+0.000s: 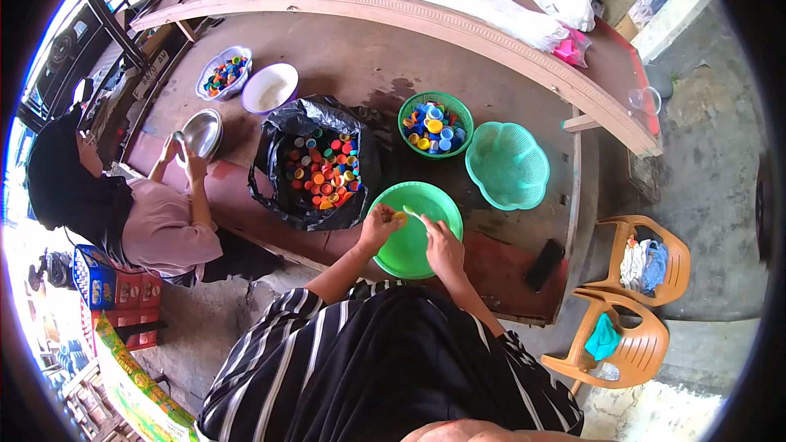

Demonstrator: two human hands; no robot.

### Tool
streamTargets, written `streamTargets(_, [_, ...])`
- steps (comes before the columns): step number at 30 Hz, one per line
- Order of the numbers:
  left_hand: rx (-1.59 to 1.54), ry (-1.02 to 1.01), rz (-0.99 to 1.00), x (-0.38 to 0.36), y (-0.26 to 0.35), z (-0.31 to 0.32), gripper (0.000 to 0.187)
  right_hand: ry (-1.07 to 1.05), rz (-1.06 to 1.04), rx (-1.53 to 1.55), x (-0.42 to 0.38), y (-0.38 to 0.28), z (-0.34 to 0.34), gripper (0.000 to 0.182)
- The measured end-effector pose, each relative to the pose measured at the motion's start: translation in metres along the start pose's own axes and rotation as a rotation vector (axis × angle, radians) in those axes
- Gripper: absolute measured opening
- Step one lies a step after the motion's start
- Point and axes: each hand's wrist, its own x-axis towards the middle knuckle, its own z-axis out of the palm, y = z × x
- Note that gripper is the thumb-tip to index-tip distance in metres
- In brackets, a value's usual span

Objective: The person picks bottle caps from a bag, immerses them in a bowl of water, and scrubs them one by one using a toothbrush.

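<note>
Over a green plastic basin [403, 259], my left hand [377, 231] pinches a yellow bottle cap [399, 217]. My right hand [444, 249] grips a small toothbrush [412, 211] with a white handle and a greenish head, pointing toward the cap. Whether the bristles touch the cap is too small to tell. Left of the basin, a black plastic bag [274, 127] stands wide, filled with many red, orange and other coloured bottle caps [327, 172]. Behind the basin is a green basket [468, 133] holding blue, yellow and white caps.
A teal scalloped basket [508, 165] and a dark phone [544, 265] lie to the right. A scalloped bowl of caps [205, 92], a white-and-purple bowl [270, 88] and a metal bowl [214, 133] stand left. A co-worker [155, 225] sits there. Two orange chairs [647, 352] stand right.
</note>
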Motion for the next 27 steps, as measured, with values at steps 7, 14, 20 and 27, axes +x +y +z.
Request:
streamTargets(7, [-0.068, -0.083, -0.01, -0.007, 0.005, -0.001, 0.033, -0.069, 0.118, -0.063, -0.004, 0.007, 0.003, 0.043])
streamTargets(14, [-0.309, -0.058, -0.209, -0.01, 0.011, -0.004, 0.033, -0.006, 0.026, 0.096, -0.014, -0.015, -0.005, 0.044])
streamTargets(20, [-0.435, -0.152, -0.224, -0.012, 0.014, -0.005, 0.031, -0.015, 0.105, 0.043, -0.023, -0.013, -0.007, 0.047])
streamTargets(27, [-0.384, -0.164, -0.171, -0.014, 0.023, -0.006, 0.04, -0.06, 0.072, -0.103, -0.009, -0.003, 0.004, 0.047])
